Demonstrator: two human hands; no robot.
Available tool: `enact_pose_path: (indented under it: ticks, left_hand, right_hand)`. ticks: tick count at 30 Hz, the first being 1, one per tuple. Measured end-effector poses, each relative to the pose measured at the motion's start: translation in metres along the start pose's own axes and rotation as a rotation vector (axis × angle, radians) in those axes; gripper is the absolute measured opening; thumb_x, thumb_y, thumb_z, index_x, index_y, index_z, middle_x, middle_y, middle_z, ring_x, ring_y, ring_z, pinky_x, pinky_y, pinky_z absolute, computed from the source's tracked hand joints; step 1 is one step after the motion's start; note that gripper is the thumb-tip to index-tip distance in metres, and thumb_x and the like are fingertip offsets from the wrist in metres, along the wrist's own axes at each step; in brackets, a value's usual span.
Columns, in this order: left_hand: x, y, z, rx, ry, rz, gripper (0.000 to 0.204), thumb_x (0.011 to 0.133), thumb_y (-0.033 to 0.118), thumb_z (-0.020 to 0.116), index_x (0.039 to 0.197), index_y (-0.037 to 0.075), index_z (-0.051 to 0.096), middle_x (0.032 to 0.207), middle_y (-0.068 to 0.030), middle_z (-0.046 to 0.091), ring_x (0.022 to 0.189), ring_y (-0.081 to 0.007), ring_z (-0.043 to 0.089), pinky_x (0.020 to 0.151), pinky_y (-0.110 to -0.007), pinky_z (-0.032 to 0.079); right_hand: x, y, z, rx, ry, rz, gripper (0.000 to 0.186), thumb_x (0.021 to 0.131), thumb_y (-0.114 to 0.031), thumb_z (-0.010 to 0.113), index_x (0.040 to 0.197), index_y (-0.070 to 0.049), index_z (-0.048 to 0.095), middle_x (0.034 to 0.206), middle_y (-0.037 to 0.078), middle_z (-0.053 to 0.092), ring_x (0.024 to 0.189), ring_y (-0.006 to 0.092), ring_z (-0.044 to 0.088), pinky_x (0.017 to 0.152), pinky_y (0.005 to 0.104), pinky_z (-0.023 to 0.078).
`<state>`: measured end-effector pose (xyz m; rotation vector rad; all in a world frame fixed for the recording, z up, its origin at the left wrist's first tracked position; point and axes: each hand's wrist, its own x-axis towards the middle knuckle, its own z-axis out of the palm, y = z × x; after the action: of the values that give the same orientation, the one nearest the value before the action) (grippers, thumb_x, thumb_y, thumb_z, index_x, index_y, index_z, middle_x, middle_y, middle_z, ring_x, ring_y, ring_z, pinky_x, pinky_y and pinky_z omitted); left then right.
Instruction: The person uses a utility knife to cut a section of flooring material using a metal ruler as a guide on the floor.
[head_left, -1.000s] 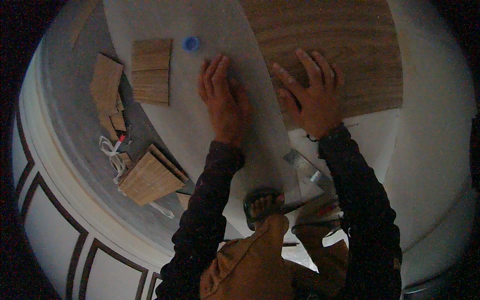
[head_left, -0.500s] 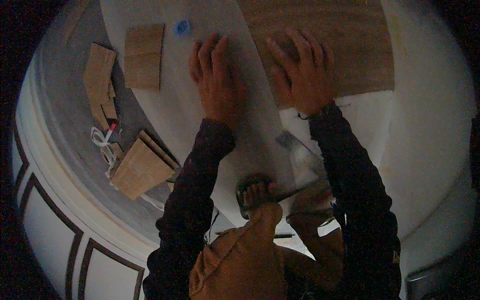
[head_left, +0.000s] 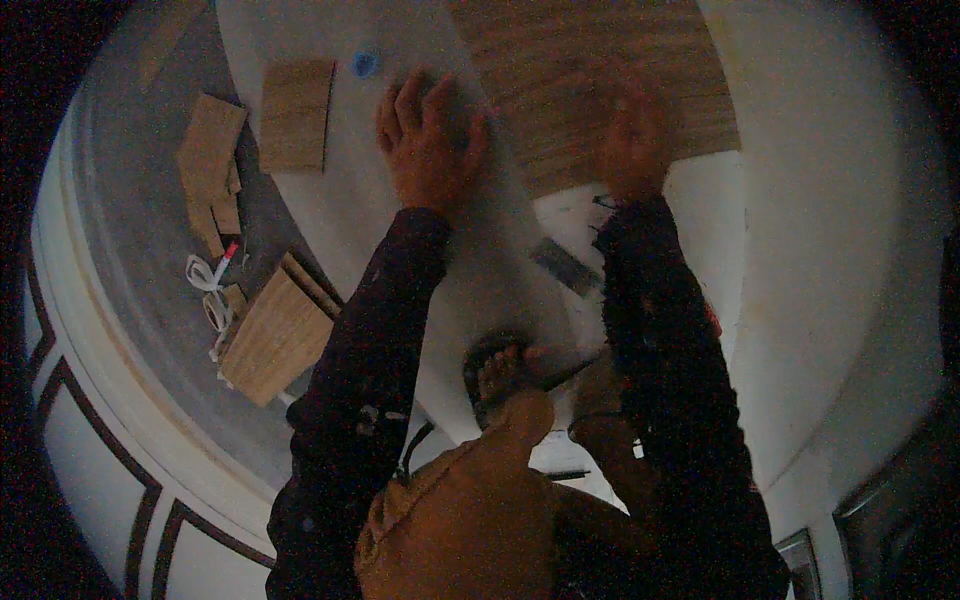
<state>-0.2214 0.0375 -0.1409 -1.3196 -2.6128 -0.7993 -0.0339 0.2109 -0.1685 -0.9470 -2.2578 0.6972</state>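
Observation:
My left hand (head_left: 425, 142) rests palm down on a pale surface (head_left: 450, 260), fingers slightly bent and apart, holding nothing, beside the curved edge of a large wood-grain board (head_left: 545, 55). My right hand (head_left: 632, 140) is over that board's near part; motion blur hides its fingers. A small blue round object (head_left: 364, 63) lies beyond my left hand, with a square wood-grain piece (head_left: 295, 115) to its left. A flat metal tool (head_left: 565, 266) lies between my forearms.
At left, cut wood-grain offcuts (head_left: 270, 335), a white cord (head_left: 200, 272) and a red-tipped marker (head_left: 227, 258) lie on grey floor. My sandalled foot (head_left: 505, 375) is below my hands. A panelled white wall (head_left: 90, 460) curves along the lower left.
The camera view has shifted. My right hand has moved rightward over the board and is now blurred. My left hand has shifted slightly forward on the pale surface.

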Motion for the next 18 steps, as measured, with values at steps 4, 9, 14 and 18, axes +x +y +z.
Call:
enact_pose_path:
  ticks: [4,9,14,18]
  left_hand:
    - [-0.004,-0.008,-0.006,0.07,-0.005,-0.017,0.057,0.088,0.046,0.073,0.132,0.012,0.06,0.146,-0.0155,0.048,0.14,-0.042,0.037,0.119,-0.057,0.024]
    - [-0.014,-0.022,0.003,0.119,0.003,-0.021,0.061,0.086,0.051,0.074,0.132,0.012,0.06,0.147,-0.0152,0.048,0.141,-0.0407,0.037,0.12,-0.058,0.023]
    - [-0.013,-0.022,0.002,0.096,-0.025,-0.064,0.068,0.083,0.056,0.076,0.132,0.012,0.059,0.149,-0.0152,0.047,0.145,-0.0391,0.034,0.121,-0.057,0.022]
    - [-0.009,-0.005,0.0,0.073,-0.014,-0.052,0.07,0.082,0.057,0.076,0.133,0.012,0.059,0.15,-0.015,0.047,0.145,-0.0393,0.035,0.121,-0.056,0.022]
  right_hand:
    - [-0.017,0.023,-0.049,0.246,0.364,0.335,0.044,0.1,-0.025,0.061,0.138,-0.003,0.056,0.136,0.013,0.057,0.121,0.0267,0.059,0.103,0.0453,0.047]
    - [-0.05,0.034,-0.095,0.577,0.388,0.73,0.048,0.1,-0.026,0.063,0.141,-0.003,0.053,0.137,0.015,0.055,0.122,0.0294,0.059,0.102,0.0484,0.049]
    - [-0.049,0.026,-0.095,0.817,0.439,0.845,0.048,0.098,-0.021,0.064,0.141,-0.003,0.052,0.14,0.017,0.053,0.126,0.0334,0.058,0.103,0.0505,0.049]
    - [-0.061,0.051,-0.087,0.799,0.444,0.739,0.049,0.098,-0.02,0.065,0.142,-0.003,0.052,0.14,0.016,0.054,0.121,0.0326,0.061,0.102,0.0488,0.049]
